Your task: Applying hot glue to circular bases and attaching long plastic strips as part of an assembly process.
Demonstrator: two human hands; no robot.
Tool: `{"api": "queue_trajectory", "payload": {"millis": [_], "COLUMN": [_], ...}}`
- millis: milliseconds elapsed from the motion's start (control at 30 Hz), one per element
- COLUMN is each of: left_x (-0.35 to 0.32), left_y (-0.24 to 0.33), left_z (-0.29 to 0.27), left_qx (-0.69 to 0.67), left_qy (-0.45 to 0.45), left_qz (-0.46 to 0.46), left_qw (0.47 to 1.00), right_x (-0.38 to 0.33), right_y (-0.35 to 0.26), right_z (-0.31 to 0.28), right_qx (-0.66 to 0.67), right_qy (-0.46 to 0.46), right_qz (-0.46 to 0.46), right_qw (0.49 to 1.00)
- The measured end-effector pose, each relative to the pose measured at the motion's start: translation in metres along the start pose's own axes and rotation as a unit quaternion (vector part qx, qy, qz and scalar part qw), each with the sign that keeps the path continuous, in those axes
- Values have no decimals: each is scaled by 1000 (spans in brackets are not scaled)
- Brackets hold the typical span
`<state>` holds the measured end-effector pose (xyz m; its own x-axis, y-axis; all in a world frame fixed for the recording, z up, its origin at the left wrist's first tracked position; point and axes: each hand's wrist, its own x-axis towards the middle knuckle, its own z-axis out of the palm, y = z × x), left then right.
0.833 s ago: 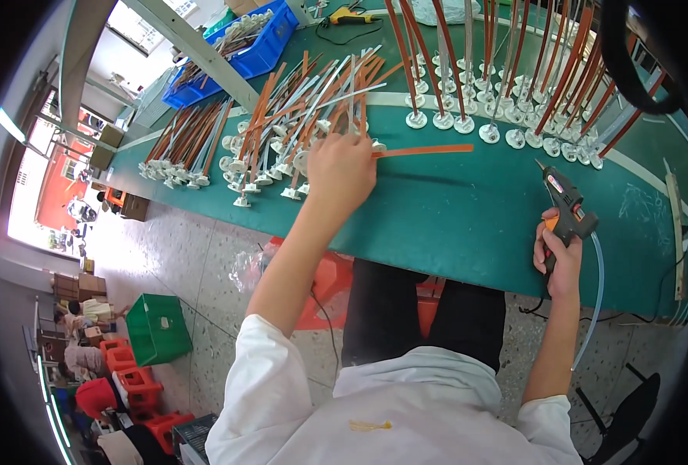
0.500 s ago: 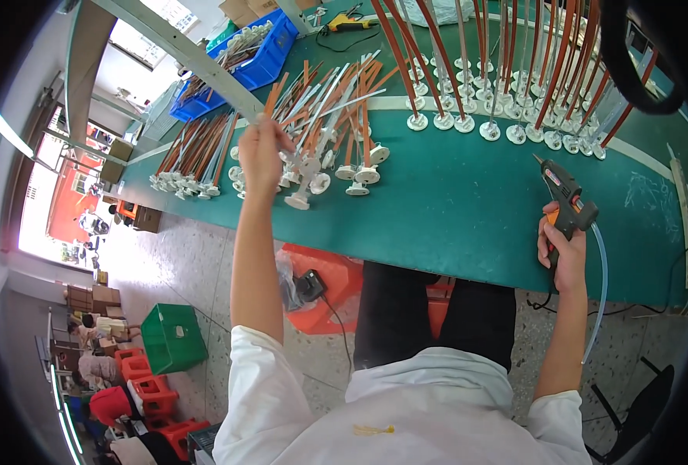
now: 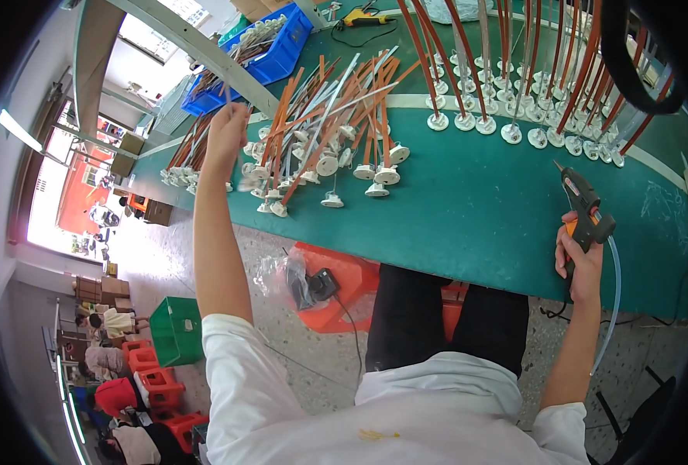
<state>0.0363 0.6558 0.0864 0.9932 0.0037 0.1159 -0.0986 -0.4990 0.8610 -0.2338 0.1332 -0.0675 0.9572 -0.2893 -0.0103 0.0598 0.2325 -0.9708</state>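
Note:
My left hand [image 3: 226, 133] is raised over the left part of the green table [image 3: 468, 209], closed on a thin rod with a white round base [image 3: 245, 184] that looks blurred. Just right of it lies a heap of orange and white rods with white round bases [image 3: 325, 136]. My right hand [image 3: 580, 260] rests at the table's near edge on the right, gripping a black and orange glue gun [image 3: 584, 208] whose nozzle points up and away. A pale tube runs down from the gun.
A long row of upright rods on white bases [image 3: 530, 108] stands along the far side. A blue bin [image 3: 270, 54] with more parts sits at the back left. Below the table are an orange crate [image 3: 336, 291], a green crate [image 3: 175, 329] and people seated far left.
My left hand has swung from the middle of the table leftward and up, lifting a rod out of the heap. The right hand with the glue gun has stayed put.

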Motion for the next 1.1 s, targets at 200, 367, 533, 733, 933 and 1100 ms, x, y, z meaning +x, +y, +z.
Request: {"api": "queue_trajectory", "payload": {"millis": [200, 367, 533, 733, 933, 1100], "left_x": [45, 72, 107, 140, 139, 104], "left_y": [-45, -59, -75, -110, -93, -29], "left_z": [5, 29, 21, 18, 59, 72], "left_qx": [499, 529, 340, 185, 500, 576], "left_qy": [-104, -80, -216, -136, 72, 59], "left_qz": [96, 55, -8, -90, -113, -107], "left_qw": [855, 843, 915, 969, 856, 808], "right_x": [2, 1, -3, -3, 1, 1], "right_y": [6, 7, 11, 5, -1, 0], "right_z": [0, -1, -6, -7, -4, -1], "right_qx": [-2, -5, 9, 18, 24, 46], "right_qy": [15, 28, 35, 47, 50, 42], "right_qz": [-4, -7, 4, 23, 35, 32], "right_qw": [1000, 1000, 999, 998, 998, 998]}}
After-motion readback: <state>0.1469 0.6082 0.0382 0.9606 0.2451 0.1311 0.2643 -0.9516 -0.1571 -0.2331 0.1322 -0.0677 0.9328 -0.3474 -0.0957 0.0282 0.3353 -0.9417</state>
